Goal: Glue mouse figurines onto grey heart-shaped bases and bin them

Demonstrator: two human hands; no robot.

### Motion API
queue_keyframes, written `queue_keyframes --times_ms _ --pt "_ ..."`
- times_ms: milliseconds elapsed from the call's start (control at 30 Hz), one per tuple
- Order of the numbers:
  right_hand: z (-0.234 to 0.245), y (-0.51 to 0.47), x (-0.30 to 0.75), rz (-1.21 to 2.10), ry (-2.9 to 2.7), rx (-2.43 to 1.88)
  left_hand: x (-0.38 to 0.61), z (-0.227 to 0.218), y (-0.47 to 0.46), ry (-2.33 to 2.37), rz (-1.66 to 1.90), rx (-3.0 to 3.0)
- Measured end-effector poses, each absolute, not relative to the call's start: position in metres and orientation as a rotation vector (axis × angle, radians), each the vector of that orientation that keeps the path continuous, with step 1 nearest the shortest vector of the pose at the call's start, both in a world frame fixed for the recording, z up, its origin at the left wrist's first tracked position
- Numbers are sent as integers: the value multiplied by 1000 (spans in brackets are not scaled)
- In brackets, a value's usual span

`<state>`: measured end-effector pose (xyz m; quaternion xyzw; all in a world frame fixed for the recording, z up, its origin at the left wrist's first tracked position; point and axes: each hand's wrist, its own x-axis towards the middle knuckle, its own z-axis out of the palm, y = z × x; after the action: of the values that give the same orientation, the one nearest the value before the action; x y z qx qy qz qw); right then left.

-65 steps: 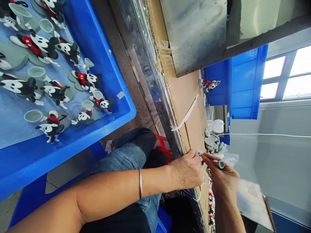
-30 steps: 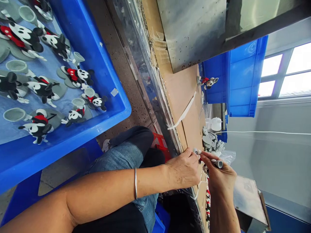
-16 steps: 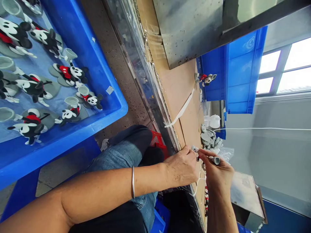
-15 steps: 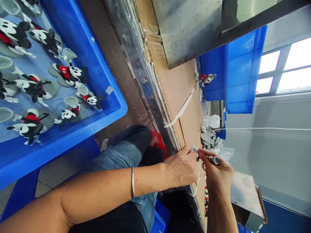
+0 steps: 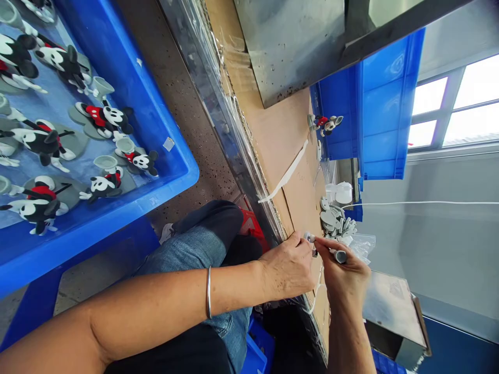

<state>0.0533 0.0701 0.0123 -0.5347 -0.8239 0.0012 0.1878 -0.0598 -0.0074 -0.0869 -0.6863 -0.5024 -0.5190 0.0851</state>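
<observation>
My left hand (image 5: pixel 290 270) is closed around a small grey figurine part (image 5: pixel 309 238), holding it at the edge of the cardboard-covered bench (image 5: pixel 290 135). My right hand (image 5: pixel 345 275) pinches a grey pen-like tool (image 5: pixel 338 254) with its tip against that part. The two hands touch at the fingertips. A metal bangle sits on my left wrist. A pile of unpainted grey figurine pieces (image 5: pixel 335 223) lies just beyond the hands.
A blue tray (image 5: pixel 156 130) at the left holds several painted black, white and red mouse figurines (image 5: pixel 103 117). One painted figurine (image 5: pixel 325 122) stands by a blue crate (image 5: pixel 384 109). A white lidded pot (image 5: pixel 341 193), a white strap and a metal box (image 5: pixel 390 317) are on the bench.
The view has drifted, so everything sits a little further left and up. Both hands stay together on the small part, with the tool tip still against it.
</observation>
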Motion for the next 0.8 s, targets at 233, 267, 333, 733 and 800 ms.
queue_keyframes --times_ms 233,267,333,733,800 --pt "11 71 51 -18 -2334 -1497 -58 -85 -8 -1515 -1533 -2038" --pt "11 72 51 9 -2313 -1518 -58 -85 -8 -1514 -1528 -2042" --pt "12 72 51 81 -2266 -1572 -59 -86 -8 -1510 -1519 -2049" --pt "18 81 54 363 -2084 -1724 -60 -88 -7 -1476 -1529 -2022" --pt "20 82 56 394 -2066 -1729 -60 -88 -6 -1469 -1533 -2028"
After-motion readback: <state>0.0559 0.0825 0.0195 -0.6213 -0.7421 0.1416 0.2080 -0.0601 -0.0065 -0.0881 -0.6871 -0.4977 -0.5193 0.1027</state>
